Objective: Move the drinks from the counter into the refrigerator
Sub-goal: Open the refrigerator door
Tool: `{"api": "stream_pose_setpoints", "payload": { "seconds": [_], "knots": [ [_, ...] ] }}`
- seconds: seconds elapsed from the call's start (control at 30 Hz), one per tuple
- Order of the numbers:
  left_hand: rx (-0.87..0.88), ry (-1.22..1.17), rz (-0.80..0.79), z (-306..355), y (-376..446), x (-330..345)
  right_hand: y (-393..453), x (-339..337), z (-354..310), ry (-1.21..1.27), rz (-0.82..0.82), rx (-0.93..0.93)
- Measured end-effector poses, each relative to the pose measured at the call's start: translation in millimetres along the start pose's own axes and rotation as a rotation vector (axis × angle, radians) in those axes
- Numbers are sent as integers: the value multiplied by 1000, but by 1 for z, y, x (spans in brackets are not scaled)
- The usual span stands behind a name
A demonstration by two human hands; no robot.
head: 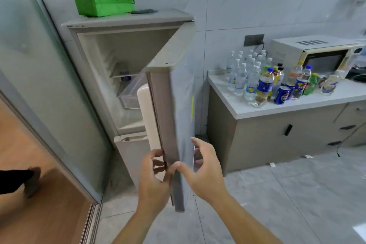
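The grey refrigerator [126, 24] stands left of centre with its upper door [178, 105] swung out toward me, edge-on. My left hand [153, 180] grips the door's inner edge near the bottom. My right hand [204, 168] rests on the door's outer face, thumb at the edge and fingers spread. Inside, a shelf holds one dark bottle [125, 77], and a clear door bin [131, 93] shows. On the white counter [297, 105] at right stand several water bottles [240, 77], soda bottles [264, 85] and a blue can [281, 95].
A green box [103, 3] lies on top of the refrigerator. A cream microwave [320, 55] sits at the counter's back right. A frosted glass partition [39, 85] runs along the left; a person's leg and shoe [23, 181] show beyond it. Grey tile floor lies below.
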State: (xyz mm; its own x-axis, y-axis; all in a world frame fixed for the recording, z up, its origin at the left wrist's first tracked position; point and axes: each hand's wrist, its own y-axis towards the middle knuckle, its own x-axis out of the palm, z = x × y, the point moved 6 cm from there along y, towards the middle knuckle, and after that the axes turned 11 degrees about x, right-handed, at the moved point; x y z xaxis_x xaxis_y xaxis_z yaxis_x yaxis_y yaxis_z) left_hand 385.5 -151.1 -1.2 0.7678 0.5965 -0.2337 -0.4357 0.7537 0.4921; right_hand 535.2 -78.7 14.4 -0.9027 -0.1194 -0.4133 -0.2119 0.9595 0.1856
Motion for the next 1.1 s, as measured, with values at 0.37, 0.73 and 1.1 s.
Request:
{"api": "stream_pose_setpoints", "payload": {
  "seconds": [0.37,0.73,1.1],
  "knots": [
    [-28,-120,-322,15,5,161,40,-173,97,264,377,179],
    [37,-170,-303,15,107,316,205,-310,198,222,493,288],
    [-8,-47,-267,14,162,442,377,-363,243,107,187,270]
  ]
}}
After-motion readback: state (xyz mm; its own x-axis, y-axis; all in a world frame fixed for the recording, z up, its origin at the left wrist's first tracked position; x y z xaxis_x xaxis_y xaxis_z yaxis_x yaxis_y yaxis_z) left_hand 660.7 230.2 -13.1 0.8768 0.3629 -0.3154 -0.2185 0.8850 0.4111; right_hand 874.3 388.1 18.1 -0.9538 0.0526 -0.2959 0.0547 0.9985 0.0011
